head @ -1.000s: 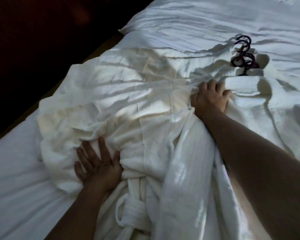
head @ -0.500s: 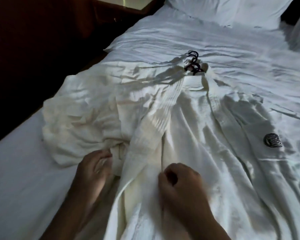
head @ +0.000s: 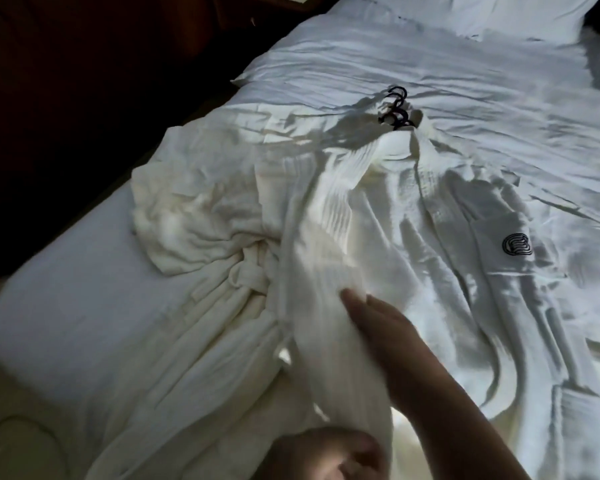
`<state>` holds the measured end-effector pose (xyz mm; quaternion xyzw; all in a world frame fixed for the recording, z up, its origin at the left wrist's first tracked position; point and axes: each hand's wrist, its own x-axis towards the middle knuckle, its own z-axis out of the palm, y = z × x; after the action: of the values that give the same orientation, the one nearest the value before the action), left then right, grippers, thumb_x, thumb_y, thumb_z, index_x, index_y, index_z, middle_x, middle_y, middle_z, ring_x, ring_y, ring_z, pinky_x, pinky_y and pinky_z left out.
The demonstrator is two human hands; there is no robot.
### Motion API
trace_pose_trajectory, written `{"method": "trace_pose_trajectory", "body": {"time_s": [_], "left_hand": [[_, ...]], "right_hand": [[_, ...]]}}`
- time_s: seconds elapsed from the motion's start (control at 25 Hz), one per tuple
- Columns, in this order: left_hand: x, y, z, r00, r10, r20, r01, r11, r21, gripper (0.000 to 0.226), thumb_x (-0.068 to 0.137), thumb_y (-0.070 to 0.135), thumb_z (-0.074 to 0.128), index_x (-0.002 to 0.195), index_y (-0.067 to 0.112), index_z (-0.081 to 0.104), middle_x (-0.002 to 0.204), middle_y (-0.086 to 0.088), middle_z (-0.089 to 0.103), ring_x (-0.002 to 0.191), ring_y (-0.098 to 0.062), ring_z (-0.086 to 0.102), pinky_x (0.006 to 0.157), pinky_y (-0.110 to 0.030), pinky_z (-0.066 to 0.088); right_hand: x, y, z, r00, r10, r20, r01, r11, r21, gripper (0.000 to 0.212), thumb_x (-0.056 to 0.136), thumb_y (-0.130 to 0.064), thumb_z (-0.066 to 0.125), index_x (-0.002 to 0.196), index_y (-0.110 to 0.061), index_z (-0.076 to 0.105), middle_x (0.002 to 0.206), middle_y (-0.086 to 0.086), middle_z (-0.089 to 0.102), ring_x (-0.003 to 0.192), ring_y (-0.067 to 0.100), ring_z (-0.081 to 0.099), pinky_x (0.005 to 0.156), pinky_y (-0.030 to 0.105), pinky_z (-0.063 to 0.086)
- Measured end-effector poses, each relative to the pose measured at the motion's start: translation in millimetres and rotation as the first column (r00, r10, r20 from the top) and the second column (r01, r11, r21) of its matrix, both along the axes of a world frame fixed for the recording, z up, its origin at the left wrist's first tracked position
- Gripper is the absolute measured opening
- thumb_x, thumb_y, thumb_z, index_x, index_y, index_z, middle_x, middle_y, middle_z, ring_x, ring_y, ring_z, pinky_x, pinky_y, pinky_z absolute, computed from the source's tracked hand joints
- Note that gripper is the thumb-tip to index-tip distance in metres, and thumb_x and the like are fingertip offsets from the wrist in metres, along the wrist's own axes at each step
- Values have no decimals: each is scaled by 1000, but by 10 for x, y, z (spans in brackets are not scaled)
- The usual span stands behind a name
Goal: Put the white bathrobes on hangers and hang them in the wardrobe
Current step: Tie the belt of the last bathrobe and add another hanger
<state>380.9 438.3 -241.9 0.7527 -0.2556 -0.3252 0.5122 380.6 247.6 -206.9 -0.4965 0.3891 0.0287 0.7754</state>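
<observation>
A white waffle-weave bathrobe (head: 430, 220) lies spread front-up on the bed. Its collar lies at a stack of black metal hanger hooks (head: 397, 107), and a dark embroidered swirl logo (head: 516, 244) sits on its chest panel. Just to its left lies a second, crumpled cream-white bathrobe (head: 201, 216) with a knotted cloth belt (head: 250, 275) bunched at its middle. Its lower part trails toward the near edge of the bed.

The right hand (head: 381, 323) reaches in from the lower right. Its fingers are straight, the grip apart, laid against the long ribbed lapel band (head: 329, 230) that runs down from the collar. The left hand (head: 326, 452) is at the bottom edge by the same band. It is too blurred to tell whether its grip is closed.

The wide bed with a wrinkled white sheet (head: 66, 306) has a white pillow (head: 499, 15) at its head. The room to the left is dark.
</observation>
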Motion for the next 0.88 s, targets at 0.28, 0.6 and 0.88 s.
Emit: {"method": "trace_pose_trajectory", "body": {"time_s": [0.28, 0.6, 0.88], "left_hand": [[69, -47, -362, 988, 155, 11, -155, 979, 131, 48, 85, 36, 64, 127, 58, 55, 108, 13, 74, 99, -8, 72, 89, -34, 59], [-53, -111, -448, 881, 190, -434, -126, 977, 173, 24, 99, 27, 65, 123, 28, 65, 109, 13, 77, 105, 0, 69, 89, -20, 53], [-25, 154, -468, 702, 119, -702, -63, 992, 105, 42, 84, 13, 72, 124, 19, 66, 118, -5, 75, 117, -22, 68, 93, -24, 54]], "right_hand": [[-978, -213, -447, 996, 85, 34, -91, 949, 301, 59, 77, -20, 85, 127, 4, 66, 130, 34, 62, 120, 47, 63, 99, 51, 54], [-1237, 174, -640, 979, -37, 202, -84, 826, 558, 55, 99, -10, 59, 149, 5, 42, 145, 35, 48, 136, 48, 48, 112, 53, 41], [-1279, 199, -643, 997, 64, -43, -46, 941, 335, 58, 54, 7, 56, 112, 11, 65, 88, 31, 71, 73, 39, 72, 57, 37, 59]]}}
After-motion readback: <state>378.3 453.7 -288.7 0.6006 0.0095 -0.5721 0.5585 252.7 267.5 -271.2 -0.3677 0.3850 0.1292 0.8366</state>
